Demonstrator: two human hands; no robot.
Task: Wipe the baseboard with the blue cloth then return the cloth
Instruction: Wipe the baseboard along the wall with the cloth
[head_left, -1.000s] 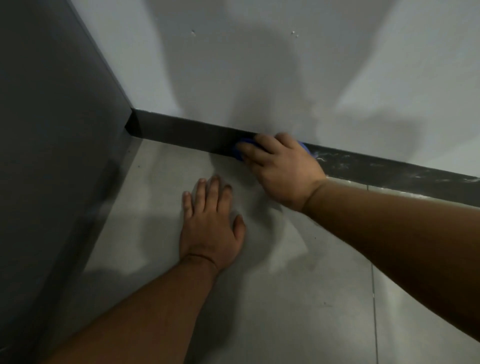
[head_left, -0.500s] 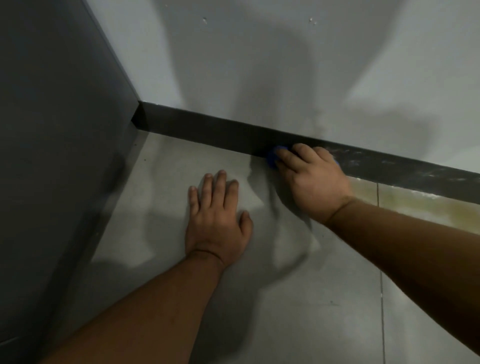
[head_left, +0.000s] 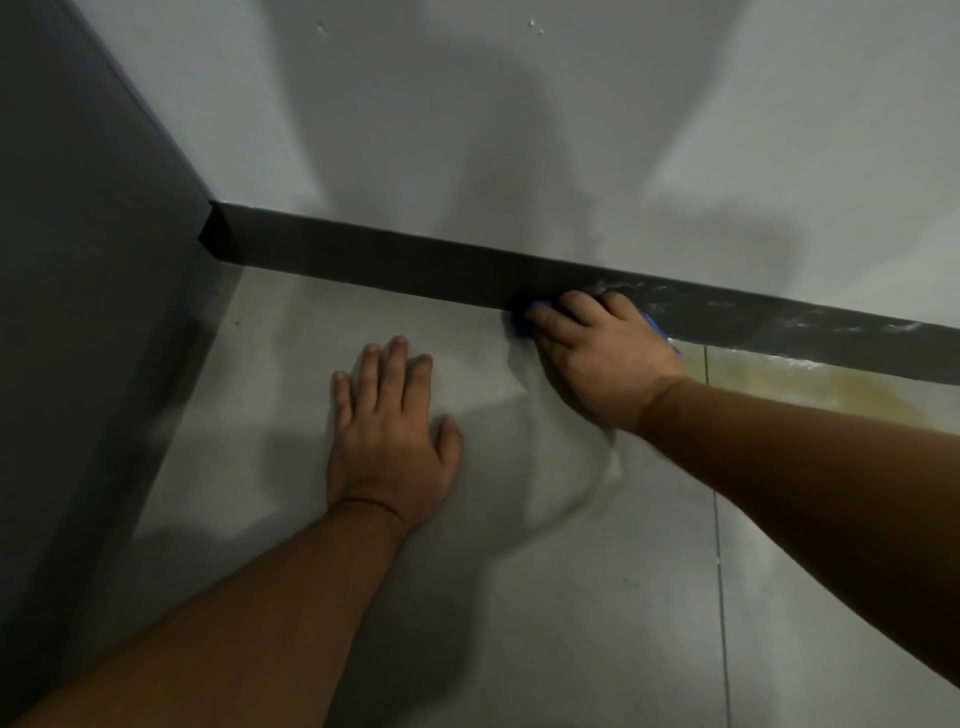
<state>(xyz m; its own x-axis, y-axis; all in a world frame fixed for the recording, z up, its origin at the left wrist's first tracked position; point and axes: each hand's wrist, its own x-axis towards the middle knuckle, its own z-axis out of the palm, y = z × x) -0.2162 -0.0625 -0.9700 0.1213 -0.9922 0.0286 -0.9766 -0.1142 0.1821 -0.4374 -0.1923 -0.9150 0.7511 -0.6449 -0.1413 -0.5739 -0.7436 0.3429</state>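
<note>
Two bare hands in view, one cloth, one baseboard. The baseboard (head_left: 389, 260) is a single dark strip along the foot of the pale wall (head_left: 467, 130), ending at the corner against one dark grey panel (head_left: 78, 260).

The right hand (head_left: 602, 353) is at the bottom edge of the baseboard, about midway along the visible strip. Its fingers (head_left: 550, 317) bend down over the blue cloth (head_left: 519, 325) and press it against the baseboard where it meets the floor (head_left: 519, 571). The cloth is mostly hidden under the hand. Two blue bits show: one past the fingertips on the corner side, one small corner on the other side of the hand.

The left hand (head_left: 387, 441) lies flat on the floor in front of the baseboard, palm down. Its five fingers (head_left: 395, 358) are straight, slightly spread, and hold nothing.

White smears (head_left: 779, 317) mark the baseboard past the right hand, away from the corner. One yellow-brown stain (head_left: 810, 387) is on the floor just below that stretch. One thin grout line (head_left: 719, 545) runs out from the baseboard across the floor.
</note>
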